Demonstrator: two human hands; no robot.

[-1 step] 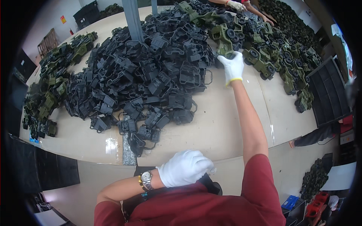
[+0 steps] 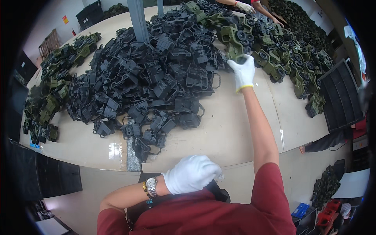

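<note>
My right hand [image 2: 243,72], in a white glove with a yellow cuff, reaches far over the table, its thumb and fingers closed round the near end of a green toy military truck [image 2: 235,49]. That truck is tilted, with dark wheels at its far end, between a dark heap and other green trucks. Close to my body, my left hand [image 2: 192,174] is also gloved and has its fingers curled together. A small clear piece [image 2: 220,177] pokes out at its fingertips; what it is exactly I cannot make out.
A large pile of dark grey plastic frames [image 2: 156,74] covers the table [image 2: 223,129]. Green toy trucks lie along the left [image 2: 49,105] and right [image 2: 301,74]. A grey post [image 2: 138,21] rises behind the pile. Another person's gloved hand [image 2: 246,6] works at the far side.
My right hand has come slightly nearer and to the right, with the green truck in its grip. My left hand has barely moved.
</note>
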